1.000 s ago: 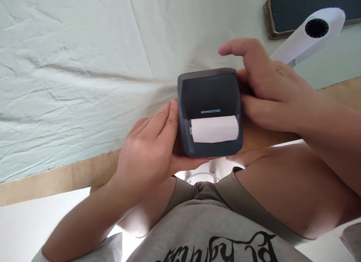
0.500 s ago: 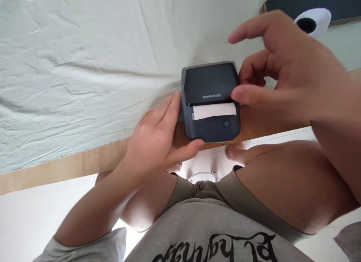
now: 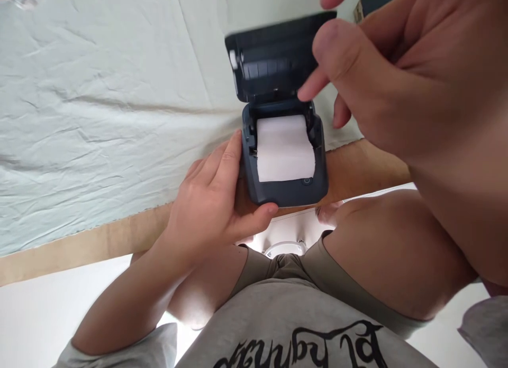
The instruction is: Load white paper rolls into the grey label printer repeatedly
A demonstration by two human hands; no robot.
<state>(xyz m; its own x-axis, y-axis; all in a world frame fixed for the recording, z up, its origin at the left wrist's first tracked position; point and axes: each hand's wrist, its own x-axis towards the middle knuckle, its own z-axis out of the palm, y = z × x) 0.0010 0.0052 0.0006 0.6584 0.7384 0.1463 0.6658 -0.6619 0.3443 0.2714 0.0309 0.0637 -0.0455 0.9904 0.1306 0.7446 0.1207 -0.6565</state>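
A dark label printer (image 3: 278,193) sits at the table's front edge with its lid (image 3: 273,61) raised and tilted back. Inside lies white paper (image 3: 283,148), its loose end lying over the front near the power button. My left hand (image 3: 216,193) braces the printer, fingers along its left side and thumb at the front edge. At the lid's right corner is my right hand (image 3: 369,72), fingers bent and spread, partly covering the lid. Whether its thumb presses on the lid is hard to tell.
A pale green cloth (image 3: 119,103) covers the table, with a bare wooden edge (image 3: 119,236) in front. A dark flat object (image 3: 373,3) lies at the back right, partly behind my right hand. My legs are below the edge.
The printer's lid has swung up and back, uncovering the paper inside. My right hand has moved up along with it. The printer and my left hand have shifted slightly left in view.
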